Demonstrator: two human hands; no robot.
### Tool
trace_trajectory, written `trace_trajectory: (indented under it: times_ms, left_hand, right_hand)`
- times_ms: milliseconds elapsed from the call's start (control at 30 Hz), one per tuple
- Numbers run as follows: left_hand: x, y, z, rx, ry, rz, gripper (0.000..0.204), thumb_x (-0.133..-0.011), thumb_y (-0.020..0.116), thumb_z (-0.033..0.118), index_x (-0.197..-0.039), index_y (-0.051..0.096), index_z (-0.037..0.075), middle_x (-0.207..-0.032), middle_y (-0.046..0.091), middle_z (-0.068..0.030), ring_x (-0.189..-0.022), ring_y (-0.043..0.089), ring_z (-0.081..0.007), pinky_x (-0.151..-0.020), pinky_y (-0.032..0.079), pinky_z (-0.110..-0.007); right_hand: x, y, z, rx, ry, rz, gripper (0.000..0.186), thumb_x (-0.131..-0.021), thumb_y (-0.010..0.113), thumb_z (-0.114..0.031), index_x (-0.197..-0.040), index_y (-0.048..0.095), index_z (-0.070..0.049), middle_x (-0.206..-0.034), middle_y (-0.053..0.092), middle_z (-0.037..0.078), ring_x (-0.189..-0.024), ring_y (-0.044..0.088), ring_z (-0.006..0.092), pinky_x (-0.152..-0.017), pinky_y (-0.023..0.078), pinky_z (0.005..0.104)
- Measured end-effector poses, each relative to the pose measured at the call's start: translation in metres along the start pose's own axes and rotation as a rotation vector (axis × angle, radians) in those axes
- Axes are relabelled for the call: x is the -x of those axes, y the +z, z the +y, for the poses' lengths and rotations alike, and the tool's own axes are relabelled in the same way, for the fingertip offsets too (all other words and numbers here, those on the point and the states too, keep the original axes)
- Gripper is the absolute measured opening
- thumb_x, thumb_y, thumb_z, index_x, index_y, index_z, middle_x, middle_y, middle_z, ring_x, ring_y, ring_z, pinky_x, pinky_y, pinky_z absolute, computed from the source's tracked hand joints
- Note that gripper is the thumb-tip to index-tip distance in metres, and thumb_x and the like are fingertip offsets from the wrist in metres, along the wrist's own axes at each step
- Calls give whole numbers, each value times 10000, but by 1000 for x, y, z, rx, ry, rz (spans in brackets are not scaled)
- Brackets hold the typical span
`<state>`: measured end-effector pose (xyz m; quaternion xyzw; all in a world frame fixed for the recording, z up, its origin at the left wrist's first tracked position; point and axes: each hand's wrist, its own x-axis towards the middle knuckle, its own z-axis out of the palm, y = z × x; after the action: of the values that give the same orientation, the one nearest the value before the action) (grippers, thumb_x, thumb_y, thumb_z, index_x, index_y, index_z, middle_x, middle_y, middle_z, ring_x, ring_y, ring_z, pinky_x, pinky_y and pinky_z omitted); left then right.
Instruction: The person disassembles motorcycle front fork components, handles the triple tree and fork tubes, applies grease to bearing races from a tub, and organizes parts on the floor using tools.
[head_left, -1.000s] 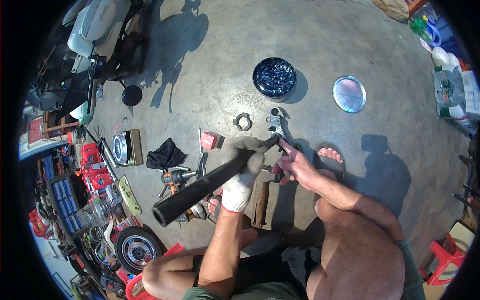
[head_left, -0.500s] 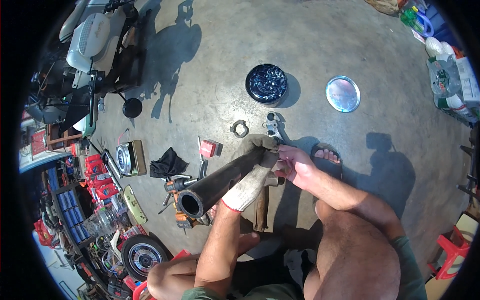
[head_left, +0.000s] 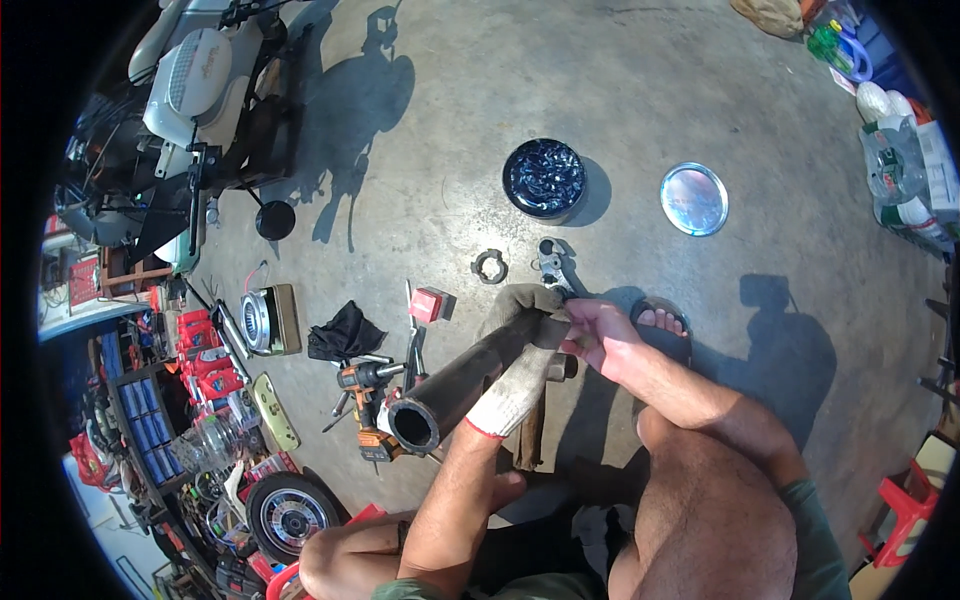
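Note:
My left hand (head_left: pixel 512 385), in a knitted work glove soiled grey over the fingers, is closed around a dark metal tube (head_left: pixel 462 388). The tube slants, its open round end toward the lower left. At its other end my bare right hand (head_left: pixel 604 338) is closed, fingers curled and thumb pressed in beside the gloved fingers. What the right fingers pinch is hidden. Just beyond both hands lies a silver metal fitting (head_left: pixel 551 262), with a notched metal ring (head_left: pixel 489 267) left of it. Under the hands stands a worn brownish post-like piece (head_left: pixel 529 440).
Farther off stand a tin of dark glossy grease (head_left: pixel 545 178) and a round silver lid (head_left: pixel 694 199). At left lie an orange cordless drill (head_left: pixel 372 412), a black cloth (head_left: pixel 346 330) and a red box (head_left: pixel 427 304). A motorcycle (head_left: pixel 200 90) and a wheel (head_left: pixel 290 515) flank the left side.
The whole view has shifted slightly, so things sit a little lower and farther right. My right fingers have curled in closer together at the tube's far end. The left hand keeps its grip.

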<state>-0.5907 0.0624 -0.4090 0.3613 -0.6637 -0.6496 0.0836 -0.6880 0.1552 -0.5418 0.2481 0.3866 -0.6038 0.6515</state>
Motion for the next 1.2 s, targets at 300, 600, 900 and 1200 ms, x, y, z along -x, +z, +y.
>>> trace_trajectory:
  times_ms: [300, 600, 900, 1200]
  left_hand:
    - [9, -1, 1, 36, -48, 24, 212, -923, 659, 90, -1123, 599, 55, -1032, 660, -55, -956, 605, -140, -853, 493, -311]
    - [-4, -34, 2, -6, -129, -254, 188, -922, 672, 89, -1081, 585, 39, -1122, 643, -94, -991, 615, -175, -842, 520, -312]
    - [0, -2, -22, -213, 231, 41, 189, -923, 672, 37, -1079, 567, 21, -1064, 651, -100, -992, 617, -173, -888, 500, -321]
    - [11, 14, -30, -110, 226, 286, 213, -918, 650, 9, -1105, 548, 11, -1114, 636, -115, -1034, 611, -198, -947, 475, -344]
  right_hand:
    - [-4, 1, 4, 256, -154, -111, 343, -907, 539, -89, -1245, 538, -32, -769, 634, 55, -571, 496, 89, -525, 544, 312]
    - [9, -16, 6, 340, -240, -113, 730, -893, 516, -64, -1550, 202, -6, -811, 648, 75, -554, 451, 69, -486, 531, 286]
    - [16, -17, 9, 434, -345, -139, 672, -937, 486, -40, -1548, 205, -18, -844, 626, 83, -684, 552, 104, -518, 559, 299]
    - [9, -30, 23, 621, -405, -232, 661, -964, 434, -7, -1566, 166, -57, -840, 620, 57, -719, 602, 116, -498, 545, 269]
